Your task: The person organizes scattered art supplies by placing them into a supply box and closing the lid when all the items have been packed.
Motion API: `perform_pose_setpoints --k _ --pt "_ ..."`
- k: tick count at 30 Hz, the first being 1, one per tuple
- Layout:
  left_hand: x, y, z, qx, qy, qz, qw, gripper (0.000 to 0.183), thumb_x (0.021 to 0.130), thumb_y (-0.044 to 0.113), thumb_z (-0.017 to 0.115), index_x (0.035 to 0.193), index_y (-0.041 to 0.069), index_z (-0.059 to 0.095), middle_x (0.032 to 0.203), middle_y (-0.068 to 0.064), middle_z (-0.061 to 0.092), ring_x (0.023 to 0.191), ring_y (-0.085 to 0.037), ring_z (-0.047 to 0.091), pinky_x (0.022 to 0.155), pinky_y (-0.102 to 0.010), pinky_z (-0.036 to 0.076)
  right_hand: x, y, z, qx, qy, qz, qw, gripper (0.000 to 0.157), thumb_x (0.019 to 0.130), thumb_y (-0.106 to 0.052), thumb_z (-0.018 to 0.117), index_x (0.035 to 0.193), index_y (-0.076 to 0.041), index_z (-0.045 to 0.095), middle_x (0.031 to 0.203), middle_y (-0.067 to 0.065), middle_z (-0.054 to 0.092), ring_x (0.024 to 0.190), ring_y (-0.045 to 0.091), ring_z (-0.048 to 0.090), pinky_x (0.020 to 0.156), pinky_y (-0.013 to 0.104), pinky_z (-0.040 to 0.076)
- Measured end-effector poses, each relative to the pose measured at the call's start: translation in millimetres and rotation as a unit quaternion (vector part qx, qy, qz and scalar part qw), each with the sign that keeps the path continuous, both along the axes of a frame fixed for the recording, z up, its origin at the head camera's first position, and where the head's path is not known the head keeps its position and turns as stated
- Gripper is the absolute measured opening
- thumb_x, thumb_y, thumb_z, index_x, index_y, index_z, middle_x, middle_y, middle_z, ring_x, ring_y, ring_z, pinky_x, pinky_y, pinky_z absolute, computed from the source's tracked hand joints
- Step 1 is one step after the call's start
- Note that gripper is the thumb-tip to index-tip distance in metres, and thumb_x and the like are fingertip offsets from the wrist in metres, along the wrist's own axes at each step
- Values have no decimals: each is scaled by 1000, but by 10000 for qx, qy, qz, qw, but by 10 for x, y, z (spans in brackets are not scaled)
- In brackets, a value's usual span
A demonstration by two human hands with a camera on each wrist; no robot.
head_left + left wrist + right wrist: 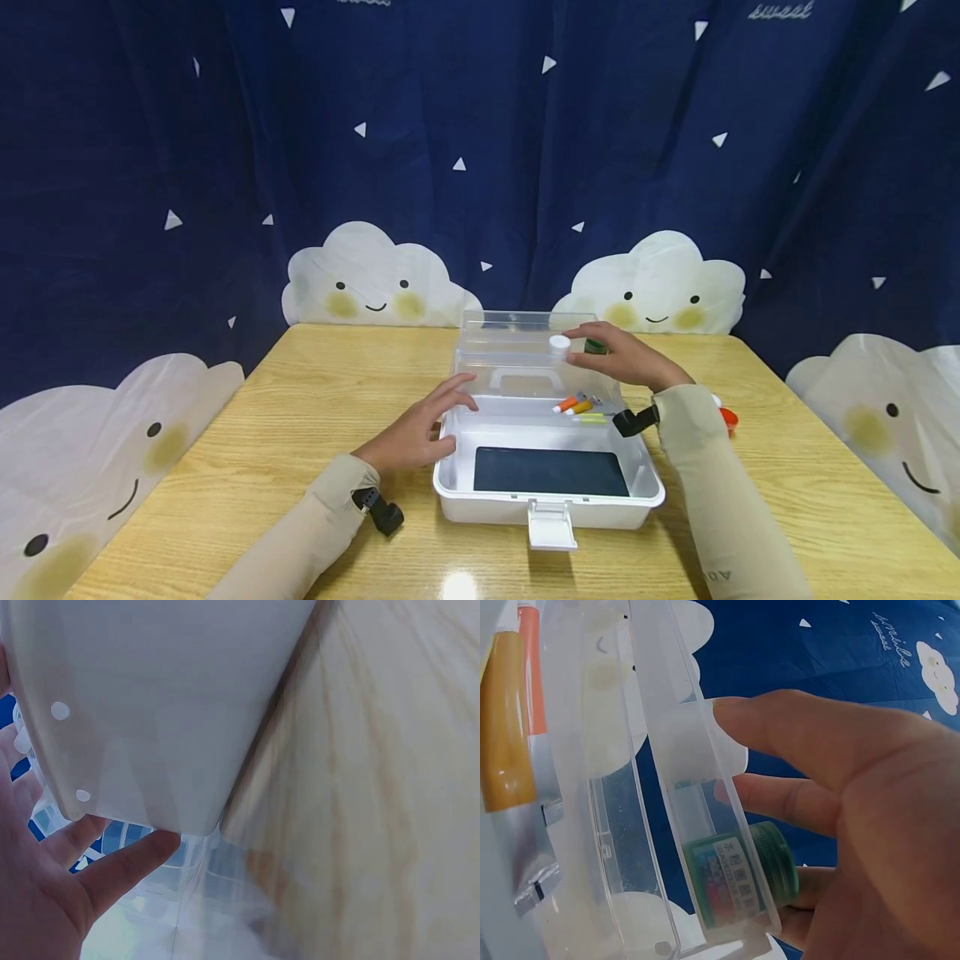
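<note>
A white storage box [630, 507] stands with its clear lid [480, 367] raised at the back. At the lid's clear tray [649, 697], my right hand [618, 354] pinches a white-capped jar [559, 343] between thumb and fingertips. A green jar [727, 877] lies beside it in the tray, partly under my hand. My left hand [412, 429] is at the box's left end, fingers loosely bent and spread at the rim; in the left wrist view fingertips [166, 841] show by the white wall.
An orange tube [566, 404], an ochre tube [580, 407] and a yellow-green one [589, 419] lie toward the back right of the box. A dark panel [551, 472] covers its floor. The front latch [551, 529] hangs open. Beyond my right sleeve is a red item [729, 419].
</note>
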State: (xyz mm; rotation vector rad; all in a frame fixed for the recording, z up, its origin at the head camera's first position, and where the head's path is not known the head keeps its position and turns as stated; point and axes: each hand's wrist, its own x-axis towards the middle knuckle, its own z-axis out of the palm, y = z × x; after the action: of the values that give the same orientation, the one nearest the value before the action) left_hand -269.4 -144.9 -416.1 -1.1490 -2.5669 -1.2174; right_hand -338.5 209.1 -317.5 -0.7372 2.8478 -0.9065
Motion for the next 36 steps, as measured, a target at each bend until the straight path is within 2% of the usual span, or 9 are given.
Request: perform_pose_setpoints --k 5,12,16,24,28,36 --pt "16 0 9 0 -88 6 10000 45 81 9 56 125 19 52 158 19 14 138 -20 31 87 -36 52 21 23 -17 1 173 65 9998 56 90 -46 63 137 -17 54 150 16 35 140 39 25 106 65 26" --pt "14 0 17 39 -30 -6 10000 45 81 9 56 124 22 52 160 7 17 139 -22 31 89 -36 51 22 42 -26 -76 387 178 9991 55 90 -44 64 136 -14 55 149 20 36 139 40 25 108 63 25" --pt "10 0 21 39 -9 -16 10000 46 81 9 57 124 24 52 160 7 17 140 -23 30 89 -35 51 25 47 -27 -76 353 179 9992 56 90 -45 64 137 -14 54 150 21 34 138 41 27 107 63 27" --pt "26 -3 32 -8 -54 8 10000 45 81 9 57 124 21 53 160 8 16 140 -22 29 89 -35 51 31 34 -25 -2 228 165 9996 58 90 -45 64 139 -16 52 151 22 30 137 43 28 105 65 29" --pt "22 -5 26 -5 -70 30 10000 45 81 9 57 124 23 52 159 12 15 140 -22 30 89 -37 51 39 12 -17 20 233 205 9995 58 91 -44 63 140 -15 51 150 21 33 135 42 31 105 63 31" --pt "24 -1 22 -15 -129 45 9999 45 82 10 56 124 23 52 159 13 16 140 -21 29 91 -38 51 28 0 -14 79 397 385 9984 59 91 -43 64 141 -16 50 145 17 42 132 37 36 103 61 34"
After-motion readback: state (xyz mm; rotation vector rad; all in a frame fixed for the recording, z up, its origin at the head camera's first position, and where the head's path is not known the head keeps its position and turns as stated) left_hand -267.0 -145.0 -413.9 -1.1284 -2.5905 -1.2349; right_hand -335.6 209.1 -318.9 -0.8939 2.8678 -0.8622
